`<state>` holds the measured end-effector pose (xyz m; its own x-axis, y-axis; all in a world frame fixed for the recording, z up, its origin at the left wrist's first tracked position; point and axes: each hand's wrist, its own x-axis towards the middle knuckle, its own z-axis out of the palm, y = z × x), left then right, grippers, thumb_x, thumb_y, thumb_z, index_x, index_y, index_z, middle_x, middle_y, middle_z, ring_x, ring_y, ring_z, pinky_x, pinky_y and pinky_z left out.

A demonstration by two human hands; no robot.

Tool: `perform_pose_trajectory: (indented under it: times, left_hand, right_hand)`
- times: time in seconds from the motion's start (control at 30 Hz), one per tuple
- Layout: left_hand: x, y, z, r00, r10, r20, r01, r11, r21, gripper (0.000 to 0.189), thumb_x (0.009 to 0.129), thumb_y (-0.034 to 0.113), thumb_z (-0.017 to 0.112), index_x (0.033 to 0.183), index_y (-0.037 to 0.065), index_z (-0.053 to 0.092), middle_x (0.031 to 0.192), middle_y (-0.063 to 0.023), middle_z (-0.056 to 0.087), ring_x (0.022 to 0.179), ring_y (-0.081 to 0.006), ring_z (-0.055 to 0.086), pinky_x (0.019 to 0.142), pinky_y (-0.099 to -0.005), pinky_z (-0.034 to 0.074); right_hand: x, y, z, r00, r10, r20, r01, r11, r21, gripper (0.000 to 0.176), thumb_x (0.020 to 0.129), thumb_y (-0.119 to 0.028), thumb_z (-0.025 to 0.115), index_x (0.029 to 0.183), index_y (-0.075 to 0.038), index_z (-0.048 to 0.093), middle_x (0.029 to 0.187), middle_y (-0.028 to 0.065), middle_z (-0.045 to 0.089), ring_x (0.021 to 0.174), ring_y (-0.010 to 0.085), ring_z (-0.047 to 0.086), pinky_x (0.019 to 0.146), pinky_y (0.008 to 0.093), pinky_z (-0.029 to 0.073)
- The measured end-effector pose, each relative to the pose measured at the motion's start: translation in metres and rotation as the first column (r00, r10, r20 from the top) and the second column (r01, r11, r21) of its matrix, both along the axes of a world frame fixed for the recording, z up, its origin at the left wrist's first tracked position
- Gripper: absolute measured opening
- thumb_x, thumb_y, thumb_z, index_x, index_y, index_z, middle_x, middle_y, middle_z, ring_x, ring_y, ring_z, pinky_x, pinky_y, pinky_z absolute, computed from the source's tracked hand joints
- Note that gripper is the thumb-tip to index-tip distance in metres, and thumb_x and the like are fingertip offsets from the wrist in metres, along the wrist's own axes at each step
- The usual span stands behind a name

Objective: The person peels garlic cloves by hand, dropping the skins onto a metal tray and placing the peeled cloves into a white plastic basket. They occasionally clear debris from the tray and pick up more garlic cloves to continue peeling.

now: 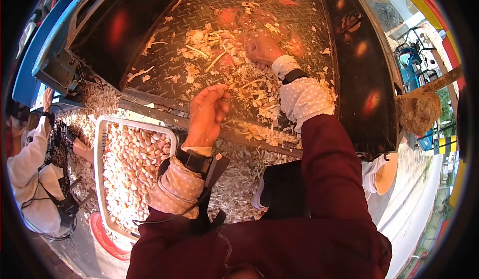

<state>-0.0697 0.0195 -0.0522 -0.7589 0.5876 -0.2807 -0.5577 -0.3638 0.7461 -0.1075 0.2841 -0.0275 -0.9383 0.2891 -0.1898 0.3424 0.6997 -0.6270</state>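
My right hand (pixel 264 50) reaches down to the metal truck bed (pixel 164 87), its fingers bent in among garlic cloves (pixel 230 54) and dry skins; whatever they grip is hidden. Nearer to me, my left hand (pixel 207 112) hovers by the bed's front edge with its fingers curled in toward the palm. What those fingers hold, if anything, does not show. Scraps of garlic skin and stalk (pixel 215 62) lie around both hands. Below and left of my left hand stands a white plastic crate (pixel 100 154) filled with garlic cloves (pixel 132 164).
Dark side walls (pixel 361 79) flank the bed. Dry husks (pixel 239 186) cover the ground below it. A red basin (pixel 107 239) sits beside the crate. Another person (pixel 35 179) in pale sleeves is at the left. A stone (pixel 419 112) shows by the right wall.
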Motion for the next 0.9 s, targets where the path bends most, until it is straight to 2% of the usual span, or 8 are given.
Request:
perform_pose_trajectory:
  times: [0.27,0.33,0.47,0.53,0.63,0.8,0.87,0.9]
  left_hand:
    - [0.000,-0.001,-0.004,1.000,0.002,0.014,-0.002,1.000,-0.001,0.020,0.094,0.009,0.052,0.109,-0.003,0.059,0.085,-0.0068,0.063,0.059,-0.0081,0.054,0.042,-0.0171,0.033]
    - [0.000,0.000,-0.004,1.000,0.005,0.011,-0.005,1.000,0.002,0.020,0.094,0.009,0.052,0.109,-0.003,0.059,0.085,-0.0068,0.063,0.059,-0.0082,0.054,0.042,-0.0171,0.033]
    - [0.002,-0.002,-0.003,1.000,0.008,0.004,-0.008,1.000,0.011,0.020,0.094,0.009,0.053,0.109,-0.003,0.059,0.086,-0.0072,0.063,0.059,-0.0085,0.054,0.042,-0.0172,0.034]
    - [0.004,-0.001,-0.004,1.000,0.001,0.002,-0.001,1.000,0.019,0.020,0.094,0.008,0.053,0.109,-0.003,0.059,0.086,-0.0072,0.063,0.059,-0.0085,0.054,0.042,-0.0172,0.034]
    - [0.003,0.001,-0.002,1.000,0.009,0.007,-0.009,1.000,0.008,0.020,0.094,0.009,0.054,0.109,-0.003,0.058,0.086,-0.0073,0.063,0.059,-0.0085,0.054,0.041,-0.0172,0.034]
    - [0.001,0.000,-0.005,1.000,-0.018,-0.025,0.018,1.000,-0.007,0.022,0.094,0.009,0.054,0.111,-0.002,0.058,0.087,-0.0077,0.064,0.058,-0.0079,0.054,0.041,-0.0169,0.034]
    - [0.007,0.004,0.007,0.998,0.007,-0.070,-0.010,0.999,-0.043,0.022,0.094,0.011,0.055,0.112,-0.002,0.058,0.085,-0.0065,0.063,0.058,-0.0073,0.054,0.042,-0.0169,0.034]
    - [0.011,0.006,0.012,0.993,0.028,-0.118,-0.037,0.996,-0.079,0.023,0.094,0.012,0.056,0.112,-0.002,0.059,0.083,-0.0052,0.063,0.058,-0.0068,0.054,0.043,-0.0168,0.035]
  right_hand:
    - [0.035,0.018,-0.011,0.996,-0.059,-0.060,0.038,0.951,-0.308,0.012,0.083,-0.009,0.065,0.080,0.002,0.061,0.060,0.0052,0.061,0.047,0.0140,0.062,0.039,0.0276,0.047]
    - [0.041,0.019,-0.005,0.965,-0.194,-0.178,0.115,0.919,-0.378,0.013,0.084,-0.009,0.066,0.089,0.003,0.064,0.063,0.0062,0.063,0.048,0.0135,0.063,0.041,0.0286,0.047]
    - [0.039,0.013,0.012,0.944,-0.159,-0.287,0.099,0.972,-0.215,0.017,0.085,-0.010,0.066,0.095,0.004,0.064,0.065,0.0092,0.064,0.051,0.0148,0.064,0.045,0.0296,0.049]
    - [0.028,0.002,0.011,0.987,-0.017,-0.157,0.023,0.999,0.035,0.016,0.084,-0.009,0.067,0.093,0.004,0.063,0.069,0.0120,0.065,0.051,0.0166,0.064,0.048,0.0316,0.051]
    - [0.021,-0.012,-0.002,0.996,-0.070,-0.047,0.072,0.996,0.043,0.012,0.084,-0.007,0.065,0.083,0.004,0.061,0.063,0.0085,0.063,0.052,0.0154,0.064,0.046,0.0277,0.049]
    - [0.034,-0.016,0.006,0.999,-0.043,-0.011,0.043,0.998,-0.039,0.014,0.087,-0.009,0.063,0.087,0.004,0.058,0.064,0.0080,0.062,0.054,0.0158,0.066,0.045,0.0277,0.051]
    - [0.047,-0.025,0.000,0.984,-0.056,-0.171,-0.046,0.840,-0.540,0.015,0.094,-0.012,0.058,0.095,0.003,0.056,0.072,0.0080,0.062,0.059,0.0162,0.066,0.047,0.0252,0.052]
    - [0.056,-0.034,-0.002,0.984,-0.053,-0.167,-0.047,0.839,-0.541,0.015,0.094,-0.012,0.058,0.095,0.003,0.056,0.072,0.0080,0.062,0.059,0.0162,0.066,0.047,0.0252,0.052]
